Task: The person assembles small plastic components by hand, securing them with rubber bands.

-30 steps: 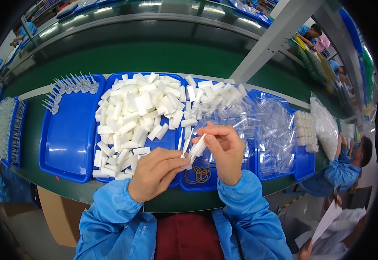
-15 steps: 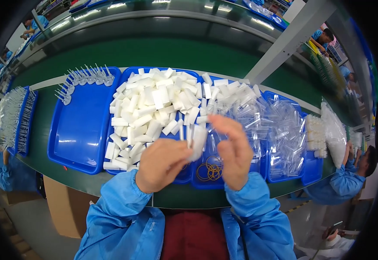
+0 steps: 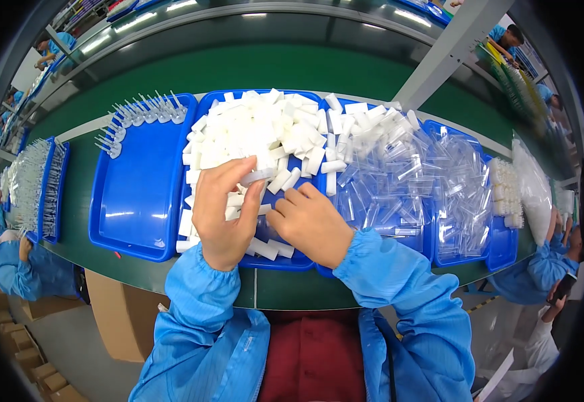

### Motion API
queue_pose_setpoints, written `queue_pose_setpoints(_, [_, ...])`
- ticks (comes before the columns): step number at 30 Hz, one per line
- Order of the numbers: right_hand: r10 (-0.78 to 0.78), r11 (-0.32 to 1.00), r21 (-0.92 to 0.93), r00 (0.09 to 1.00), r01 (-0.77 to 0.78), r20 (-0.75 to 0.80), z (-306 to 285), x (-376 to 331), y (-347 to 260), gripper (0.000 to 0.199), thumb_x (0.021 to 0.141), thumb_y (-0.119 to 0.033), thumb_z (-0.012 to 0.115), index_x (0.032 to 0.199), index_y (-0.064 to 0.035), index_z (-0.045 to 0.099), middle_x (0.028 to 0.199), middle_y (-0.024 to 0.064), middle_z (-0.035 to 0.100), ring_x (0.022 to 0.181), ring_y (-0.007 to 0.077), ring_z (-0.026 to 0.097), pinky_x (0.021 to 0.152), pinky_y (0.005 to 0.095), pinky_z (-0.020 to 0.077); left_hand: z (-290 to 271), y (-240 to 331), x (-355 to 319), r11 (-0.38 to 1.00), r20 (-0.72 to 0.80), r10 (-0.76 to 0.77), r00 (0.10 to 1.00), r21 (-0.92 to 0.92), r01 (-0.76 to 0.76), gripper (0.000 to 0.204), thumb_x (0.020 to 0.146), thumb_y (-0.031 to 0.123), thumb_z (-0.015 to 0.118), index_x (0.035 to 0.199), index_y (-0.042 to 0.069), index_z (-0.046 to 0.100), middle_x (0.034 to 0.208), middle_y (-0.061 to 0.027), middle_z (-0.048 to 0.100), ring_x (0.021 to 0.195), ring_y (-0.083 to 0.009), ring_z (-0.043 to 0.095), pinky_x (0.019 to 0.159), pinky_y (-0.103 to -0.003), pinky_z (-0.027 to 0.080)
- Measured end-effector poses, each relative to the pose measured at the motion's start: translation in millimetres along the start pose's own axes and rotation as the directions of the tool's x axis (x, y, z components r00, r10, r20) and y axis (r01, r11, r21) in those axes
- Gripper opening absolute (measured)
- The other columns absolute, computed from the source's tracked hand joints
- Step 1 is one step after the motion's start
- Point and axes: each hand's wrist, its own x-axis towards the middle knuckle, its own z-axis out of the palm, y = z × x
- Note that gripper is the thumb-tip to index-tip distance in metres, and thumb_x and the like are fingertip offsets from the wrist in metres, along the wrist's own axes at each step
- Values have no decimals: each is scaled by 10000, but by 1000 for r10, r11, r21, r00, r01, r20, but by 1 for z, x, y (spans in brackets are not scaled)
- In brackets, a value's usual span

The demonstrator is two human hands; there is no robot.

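My left hand (image 3: 221, 214) is closed in a pinch, with a short whitish piece (image 3: 258, 176) between thumb and fingertips; its exact kind is unclear. Close to its right, my right hand (image 3: 313, 224) has curled fingers facing the left hand; whatever they hold, if anything, is hidden. Both hands are over the near part of a blue tray (image 3: 297, 262) heaped with white foam-like blocks (image 3: 251, 127). To the right, another blue tray holds more white blocks (image 3: 372, 124) and clear plastic tubes (image 3: 379, 191).
At left, a blue tray (image 3: 138, 201) has clear pieces with upright stems (image 3: 148, 110) along its far edges. Farther left stand trays packed with similar stems (image 3: 37, 187). On the right are more clear tubes (image 3: 463, 194), cream-coloured pieces (image 3: 505, 191) and a plastic bag (image 3: 532, 191). A grey post (image 3: 446, 50) rises behind.
My hands have separated from their blurred work together. The left has lifted a whitish piece slightly up and left; the right has moved left and down, its fingers now curled.
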Motion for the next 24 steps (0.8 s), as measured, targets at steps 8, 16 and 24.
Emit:
queue_pose_setpoints(8, [101, 961, 260, 995, -94, -12, -14, -8, 0, 199, 758, -73, 690, 945, -75, 623, 874, 60, 604, 862, 214, 591, 749, 343, 447, 0, 5, 0, 999, 55, 40, 998, -16, -39, 416, 757, -102, 748, 1146, 38, 703, 1056, -126, 674, 917, -271, 632, 732, -331, 516])
queue_pose_setpoints(16, [838, -21, 996, 542, -85, 64, -66, -21, 26, 400, 941, -123, 685, 1293, -33, 519, 906, 41, 644, 799, 125, 625, 763, 280, 527, 0, 21, -3, 968, 265, 248, 932, -29, -249, 419, 707, -40, 724, 1108, 79, 741, 1028, -83, 691, 843, -238, 631, 676, -331, 490])
queue_pose_setpoints(24, [842, -100, 986, 516, -133, 155, -57, -34, 36, 288, 979, -188, 652, 1204, -11, 614, 944, 34, 658, 896, 78, 591, 835, 217, 464, 10, 29, -15, 922, 425, 384, 819, -215, -321, 513, 706, 0, 664, 1210, 81, 705, 1099, -59, 678, 847, -200, 600, 673, -317, 427])
